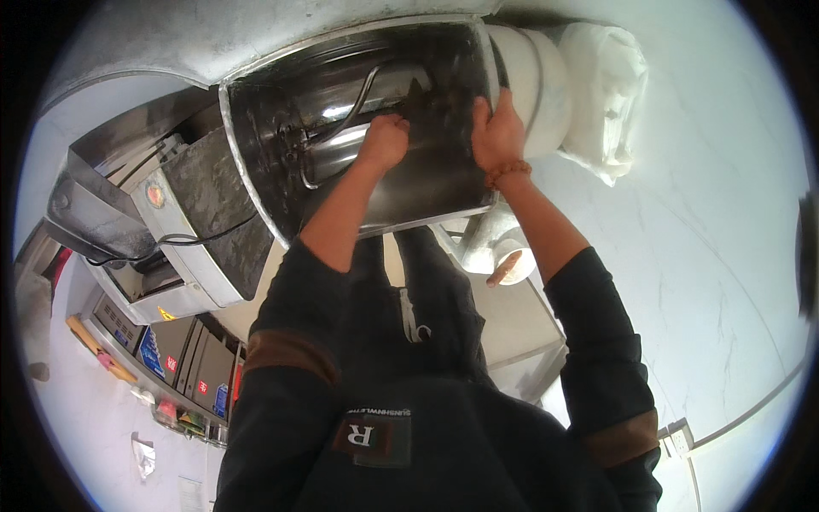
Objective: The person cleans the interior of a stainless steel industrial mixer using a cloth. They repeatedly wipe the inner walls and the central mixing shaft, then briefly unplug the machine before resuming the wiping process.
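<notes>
A stainless-steel mixer tub (435,185) with a bent metal stirring bar (361,102) inside lies before me. My left hand (386,141) is curled over the inside of the tub, just right of the bar; whether it holds anything is hidden. A dark pointed shape (419,93) shows just beyond its fingers, too unclear to name. At the tub's right side, my right hand (500,131) grips the rim, its thumb on the inner side and its other fingers over the edge. A beaded bracelet (508,173) circles that wrist.
Right of the tub stand a pale round container (544,89) and a white plastic sack (608,102). A metal machine (198,243) with a black cable is at left, above a shelf of boxes (185,358). A white cup (515,259) sits below the tub's right corner.
</notes>
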Demonstrator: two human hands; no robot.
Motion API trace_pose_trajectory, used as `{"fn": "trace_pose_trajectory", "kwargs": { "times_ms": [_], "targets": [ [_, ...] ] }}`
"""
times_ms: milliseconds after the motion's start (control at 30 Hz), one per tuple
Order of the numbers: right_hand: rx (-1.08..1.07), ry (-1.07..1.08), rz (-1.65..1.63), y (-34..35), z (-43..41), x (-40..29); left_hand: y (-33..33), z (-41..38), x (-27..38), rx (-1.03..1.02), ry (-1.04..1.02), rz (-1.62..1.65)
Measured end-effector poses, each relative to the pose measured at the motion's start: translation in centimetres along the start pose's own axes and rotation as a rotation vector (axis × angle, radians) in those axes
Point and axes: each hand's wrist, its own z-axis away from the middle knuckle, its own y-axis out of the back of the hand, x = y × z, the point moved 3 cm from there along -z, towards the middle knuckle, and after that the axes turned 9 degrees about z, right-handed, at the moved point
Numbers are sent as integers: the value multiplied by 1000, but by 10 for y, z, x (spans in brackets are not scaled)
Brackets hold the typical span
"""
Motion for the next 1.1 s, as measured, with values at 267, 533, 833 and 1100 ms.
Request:
{"fn": "trace_pose_trajectory", "kwargs": {
  "times_ms": [267,533,833,1100],
  "targets": [
    [-24,31,15,-2,-3,-8,-8,-13,-31,-239,-418,-542],
    [17,4,-57,4,2,2,-8,-12,3,-22,5,-52],
    [-141,225,130,52,-44,28,-24,14,-40,-107,-67,-157],
    [-501,-278,348,114,-140,51,-5,30,-7,-3,428,420]
  ]
}}
